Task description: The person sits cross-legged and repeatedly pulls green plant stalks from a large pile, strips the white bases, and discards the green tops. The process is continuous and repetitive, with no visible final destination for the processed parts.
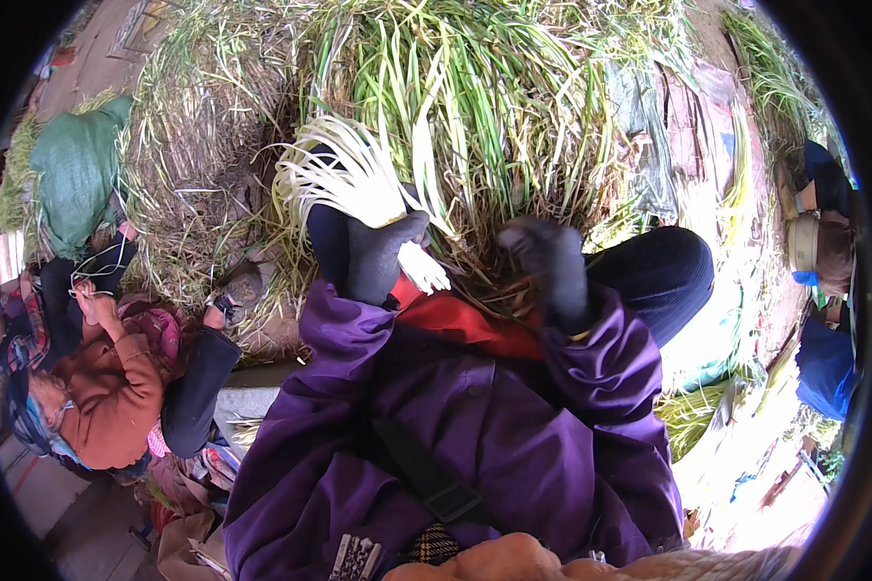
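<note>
My left hand (376, 254), in a dark glove, is closed round a bunch of pale yellow chives (344, 184). Their long leaves fan out up and to the left, and the white cut ends stick out below the fingers. My right hand (543, 254), gloved too, is a little way to the right and smeared by motion, so its fingers do not show clearly. It is nearest to the lower edge of a big heap of long green and yellowish leaves (475, 97). A red cloth (470, 324) lies across my lap between the forearms.
At the left, a person in a rust-brown top (111, 402) sits with hands together, near a green sack (77, 174). Dry straw-like leaves (199, 194) pile up between us. More sheets and loose leaves (698, 412) lie on the right, where another person in blue (825, 363) shows at the rim.
</note>
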The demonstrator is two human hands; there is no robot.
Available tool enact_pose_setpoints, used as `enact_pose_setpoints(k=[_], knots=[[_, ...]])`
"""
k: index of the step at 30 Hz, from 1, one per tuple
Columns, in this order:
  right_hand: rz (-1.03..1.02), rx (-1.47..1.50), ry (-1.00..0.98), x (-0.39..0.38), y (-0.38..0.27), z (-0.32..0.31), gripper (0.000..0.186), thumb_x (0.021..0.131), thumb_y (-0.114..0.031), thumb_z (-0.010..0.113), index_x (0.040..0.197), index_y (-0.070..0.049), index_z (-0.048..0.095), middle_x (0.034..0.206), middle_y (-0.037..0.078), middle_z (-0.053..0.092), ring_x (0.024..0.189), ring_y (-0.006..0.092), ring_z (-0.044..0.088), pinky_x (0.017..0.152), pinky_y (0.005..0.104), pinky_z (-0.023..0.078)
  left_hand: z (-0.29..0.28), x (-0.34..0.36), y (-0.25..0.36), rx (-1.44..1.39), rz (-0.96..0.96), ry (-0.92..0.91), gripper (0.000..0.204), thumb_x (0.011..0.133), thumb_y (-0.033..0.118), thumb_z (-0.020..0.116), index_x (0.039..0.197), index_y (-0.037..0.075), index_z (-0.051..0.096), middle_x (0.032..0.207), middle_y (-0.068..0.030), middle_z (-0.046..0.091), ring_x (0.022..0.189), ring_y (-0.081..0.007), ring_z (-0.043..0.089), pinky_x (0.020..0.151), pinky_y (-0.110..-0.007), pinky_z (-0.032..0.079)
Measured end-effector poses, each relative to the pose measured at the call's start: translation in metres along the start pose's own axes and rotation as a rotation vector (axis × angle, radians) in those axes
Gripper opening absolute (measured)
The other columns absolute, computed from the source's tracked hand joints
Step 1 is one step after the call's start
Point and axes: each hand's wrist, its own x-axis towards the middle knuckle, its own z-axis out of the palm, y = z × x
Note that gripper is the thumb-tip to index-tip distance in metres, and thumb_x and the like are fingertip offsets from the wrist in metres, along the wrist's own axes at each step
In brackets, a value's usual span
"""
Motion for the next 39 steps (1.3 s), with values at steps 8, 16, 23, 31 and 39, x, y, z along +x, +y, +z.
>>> enact_pose_setpoints(k=[8,16,23,31,39], knots=[[0.315,0.580,-0.247,-0.004,-0.010,0.065,0.015,0.088,-0.008,0.065,0.096,0.004,0.067,0.075,0.003,0.065,0.065,0.0049,0.055,0.056,0.0227,0.045,0.001,-0.006,0.008,0.078,-0.008,-0.008,0.017,0.077,0.007,0.065,0.088,-0.003,0.057,0.070,-0.0079,0.057,0.061,-0.0169,0.056,0.060,-0.029,0.046],[0.354,0.535,-0.183,-0.009,-0.006,0.067,0.010,0.086,-0.009,0.065,0.089,0.001,0.067,0.068,0.003,0.063,0.061,0.0107,0.053,0.055,0.0300,0.043,0.005,-0.005,0.000,0.056,-0.047,0.070,0.017,0.077,0.005,0.066,0.090,-0.004,0.059,0.072,-0.0087,0.059,0.061,-0.0173,0.057,0.061,-0.030,0.047],[-0.542,-0.602,0.101,-0.012,0.046,0.062,0.021,0.083,-0.026,0.063,0.076,-0.007,0.058,0.060,0.009,0.054,0.052,0.0260,0.054,0.049,0.0410,0.043,0.008,-0.004,0.004,0.100,0.092,0.078,0.018,0.075,0.001,0.065,0.090,-0.003,0.057,0.072,-0.0083,0.057,0.062,-0.0179,0.056,0.061,-0.030,0.048],[-0.387,-0.786,0.033,-0.007,0.049,0.025,0.013,0.080,-0.028,0.062,0.080,-0.015,0.062,0.074,0.008,0.059,0.065,0.0298,0.059,0.056,0.0396,0.047,-0.021,0.011,0.054,-0.180,0.062,0.063,0.016,0.080,0.001,0.064,0.095,0.002,0.057,0.071,0.0007,0.045,0.063,-0.0105,0.046,0.066,-0.030,0.046],[-0.349,0.007,-0.157,0.014,-0.062,0.048,0.015,0.087,-0.017,0.064,0.094,-0.005,0.069,0.075,0.009,0.065,0.063,0.0177,0.060,0.060,0.0325,0.048,-0.011,-0.002,0.049,-0.032,0.106,0.027,0.024,0.077,-0.001,0.066,0.097,-0.004,0.054,0.072,-0.0086,0.056,0.058,-0.0159,0.056,0.054,-0.029,0.048]])
